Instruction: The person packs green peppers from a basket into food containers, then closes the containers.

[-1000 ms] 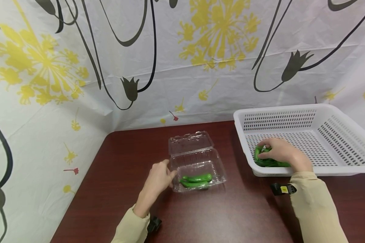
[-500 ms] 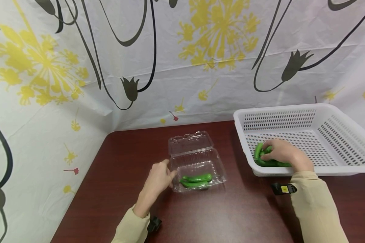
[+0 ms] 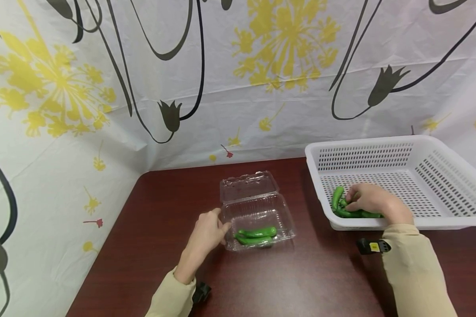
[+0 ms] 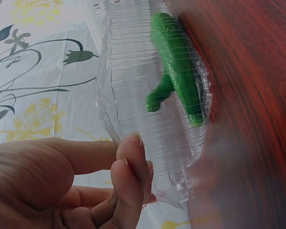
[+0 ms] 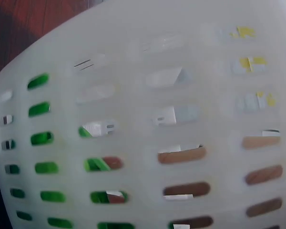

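Several long, glossy green peppers point(image 3: 337, 198) lie at the 8 o'clock corner of a white, rectangular, slotted plastic basket point(image 3: 440, 221). The right hand point(image 3: 369, 199) reaches in among them, fingers bent downward; I cannot tell whether it grips one. The right-wrist view shows mostly basket wall, with green and hand glimpsed through slots. At the basket's 9 o'clock, apart from it, sits an open, clear plastic clamshell box point(image 3: 251, 212), lid at 12 o'clock. Two green peppers point(image 3: 259, 232) lie side by side at its 6 o'clock. The left hand point(image 3: 205, 231) pinches its 9 o'clock edge. Beneath is a dark reddish-brown counter point(image 3: 143, 264); behind hangs a white flower-print sheet point(image 3: 222, 75).
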A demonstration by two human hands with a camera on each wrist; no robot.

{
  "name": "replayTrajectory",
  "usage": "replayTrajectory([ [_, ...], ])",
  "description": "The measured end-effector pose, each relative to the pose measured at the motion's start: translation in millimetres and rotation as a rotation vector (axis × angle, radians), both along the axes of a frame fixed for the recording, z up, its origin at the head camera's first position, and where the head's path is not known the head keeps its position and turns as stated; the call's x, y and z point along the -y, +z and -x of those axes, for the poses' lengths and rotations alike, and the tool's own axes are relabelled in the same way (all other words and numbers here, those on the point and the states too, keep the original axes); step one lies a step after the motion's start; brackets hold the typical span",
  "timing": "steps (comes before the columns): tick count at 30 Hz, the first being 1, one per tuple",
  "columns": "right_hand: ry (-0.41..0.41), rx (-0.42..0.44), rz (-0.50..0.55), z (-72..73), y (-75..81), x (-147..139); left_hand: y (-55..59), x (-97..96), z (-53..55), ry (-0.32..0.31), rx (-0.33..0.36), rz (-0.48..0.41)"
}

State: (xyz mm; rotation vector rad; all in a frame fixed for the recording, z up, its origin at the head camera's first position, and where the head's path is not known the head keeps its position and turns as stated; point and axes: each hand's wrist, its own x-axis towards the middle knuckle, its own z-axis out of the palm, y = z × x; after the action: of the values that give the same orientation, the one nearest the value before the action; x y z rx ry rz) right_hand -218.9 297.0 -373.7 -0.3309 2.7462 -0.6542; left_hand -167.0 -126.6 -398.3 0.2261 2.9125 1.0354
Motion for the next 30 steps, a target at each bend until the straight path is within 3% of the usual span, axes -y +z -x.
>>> replayTrajectory([
  [7,0.056,0.004,-0.006,-2.7,0.2,-3,0.6,-0.8,0.3,-0.003,0.002,0.003],
  [30,0.058,0.033,-0.002,-4.9,-0.5,8,0.6,0.0,-0.7,-0.003,-0.003,-0.005],
])
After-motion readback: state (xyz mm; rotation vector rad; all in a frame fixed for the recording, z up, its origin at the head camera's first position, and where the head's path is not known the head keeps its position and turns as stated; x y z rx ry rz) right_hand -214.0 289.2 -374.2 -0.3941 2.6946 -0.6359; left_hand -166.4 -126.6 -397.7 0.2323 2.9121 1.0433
